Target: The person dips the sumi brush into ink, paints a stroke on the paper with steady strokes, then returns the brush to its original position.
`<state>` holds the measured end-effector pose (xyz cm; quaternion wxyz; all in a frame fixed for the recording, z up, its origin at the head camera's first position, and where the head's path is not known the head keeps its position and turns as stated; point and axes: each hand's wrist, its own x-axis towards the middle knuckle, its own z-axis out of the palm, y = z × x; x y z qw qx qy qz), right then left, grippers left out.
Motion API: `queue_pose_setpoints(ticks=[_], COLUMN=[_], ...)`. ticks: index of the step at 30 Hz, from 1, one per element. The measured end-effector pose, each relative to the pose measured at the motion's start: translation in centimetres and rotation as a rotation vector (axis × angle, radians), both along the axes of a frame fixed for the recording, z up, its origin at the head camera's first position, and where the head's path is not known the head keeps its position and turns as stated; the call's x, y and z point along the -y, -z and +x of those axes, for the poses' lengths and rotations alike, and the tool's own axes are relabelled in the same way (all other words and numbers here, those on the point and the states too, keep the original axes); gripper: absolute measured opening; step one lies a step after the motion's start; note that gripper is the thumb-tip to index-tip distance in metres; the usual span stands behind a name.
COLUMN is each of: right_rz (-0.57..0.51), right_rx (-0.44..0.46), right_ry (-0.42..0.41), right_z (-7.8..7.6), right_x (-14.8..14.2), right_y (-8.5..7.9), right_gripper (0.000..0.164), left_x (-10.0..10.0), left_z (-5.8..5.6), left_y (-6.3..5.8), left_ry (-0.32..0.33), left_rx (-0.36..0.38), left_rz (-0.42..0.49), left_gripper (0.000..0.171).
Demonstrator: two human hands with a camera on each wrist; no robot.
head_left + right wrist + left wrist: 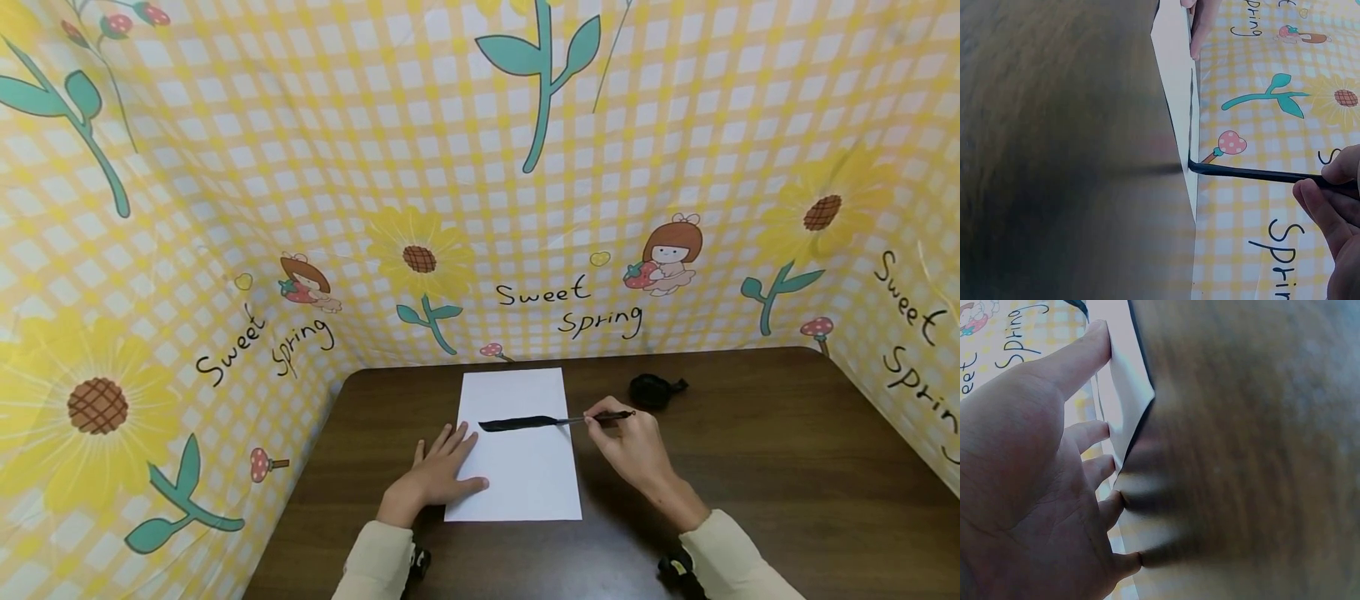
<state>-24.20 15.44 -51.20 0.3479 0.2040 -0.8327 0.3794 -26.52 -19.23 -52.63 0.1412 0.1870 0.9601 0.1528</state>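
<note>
A white sheet of paper (517, 492) lies on the dark wooden table (750, 467). Across its upper part runs a thick black painted stroke (517, 423). The right hand (630, 442) pinches a slim dark brush (1254, 174) between thumb and fingers. Its bent black tip touches the sheet at the stroke's right end, near the paper's right edge. Spread out, the left hand (438, 471) rests at the sheet's left edge, with thumb and some fingertips on the paper. In the left wrist view, the left hand's palm (1029, 469) shows, holding nothing.
A small black round dish (651, 390) with a short handle stands on the table beyond the right hand. A yellow checked cloth (450, 167) with flowers and lettering walls the table at the back and both sides.
</note>
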Motion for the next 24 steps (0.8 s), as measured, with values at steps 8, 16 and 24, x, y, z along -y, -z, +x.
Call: queue_pose_setpoints(ticks=[8, 16, 24], right_rz=[0.007, 0.019, 0.012], right_rx=[0.016, 0.006, 0.029], right_ry=[-0.006, -0.006, -0.018], right_z=[0.12, 0.13, 0.36], right_x=[-0.31, -0.63, -0.90], right_y=[-0.29, -0.59, -0.91], right_gripper=[0.021, 0.022, 0.021], left_x=[-0.05, -0.09, -0.05], left_z=[0.11, 0.02, 0.15], left_y=[-0.12, -0.10, -0.11], left_ry=[-0.003, -0.003, 0.006], left_rx=[0.005, 0.005, -0.002], left_rz=[0.003, -0.004, 0.007], left_gripper=[0.092, 0.091, 0.092])
